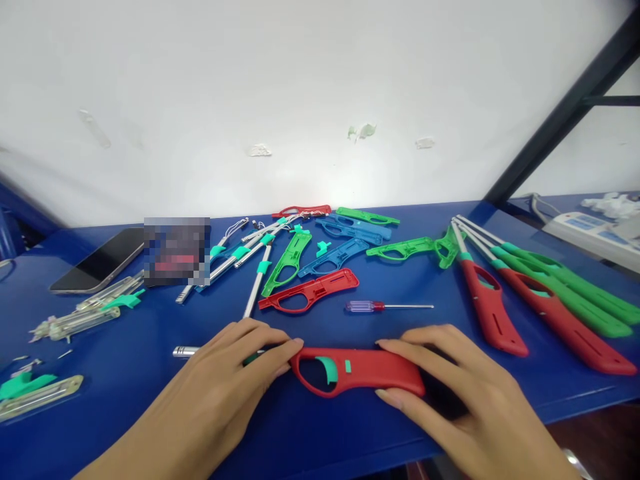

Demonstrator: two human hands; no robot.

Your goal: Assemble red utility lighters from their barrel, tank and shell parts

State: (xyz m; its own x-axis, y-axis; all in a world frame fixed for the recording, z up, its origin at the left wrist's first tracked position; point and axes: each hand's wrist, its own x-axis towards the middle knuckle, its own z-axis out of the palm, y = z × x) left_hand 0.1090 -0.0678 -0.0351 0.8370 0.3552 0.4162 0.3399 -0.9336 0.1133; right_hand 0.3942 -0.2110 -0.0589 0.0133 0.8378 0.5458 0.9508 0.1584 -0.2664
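A red gas lighter (377,370) with a green trigger lies crosswise at the front of the blue table. My left hand (227,373) is closed around its front end, and the metal tube (183,351) sticks out to the left past my fingers. At the handle's rear end, my right hand (465,380) pinches it between thumb and fingers. Just beyond the lighter lies a screwdriver (367,307) with a clear purple and red handle. An open red handle shell (320,291) rests behind my left hand, near a loose metal tube (257,287) with a green collar.
Blue shells (335,257) and green shells (289,263) are scattered farther back. Red lighters (487,307) and green lighters (575,287) lie at right. Clear fuel tanks (83,323), a phone (100,260) and a blurred dark object (175,247) are at left. A white wall (320,87) stands behind.
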